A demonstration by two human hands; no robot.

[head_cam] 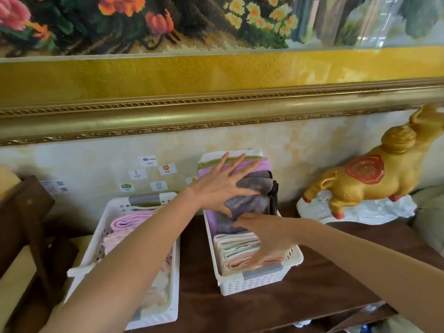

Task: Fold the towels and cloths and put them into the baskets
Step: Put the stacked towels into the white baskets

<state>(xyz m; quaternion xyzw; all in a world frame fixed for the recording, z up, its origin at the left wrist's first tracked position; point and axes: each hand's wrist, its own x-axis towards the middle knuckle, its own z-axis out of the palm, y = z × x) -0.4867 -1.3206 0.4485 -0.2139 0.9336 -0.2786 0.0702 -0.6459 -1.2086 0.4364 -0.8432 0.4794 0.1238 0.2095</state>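
Two hands worked in the right basket (pixel 259 282). The left hand (pixel 223 186), fingers spread wide, pressed flat on the grey cloth (pixel 249 198) standing among folded towels there. The right hand (pixel 264 239), fingers straight, rested on the peach towels (pixel 235 255) nearer that basket's front handle.

Bare forearms, no sleeves, unadorned fingers (pixel 236 164)

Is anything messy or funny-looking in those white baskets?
Yes. In the right white plastic basket, the grey fluffy cloth bulges up, bunched, above the flat-filed peach towels. The left hand presses on it and the right hand rests on the peach towels. Everything else looks tidy.
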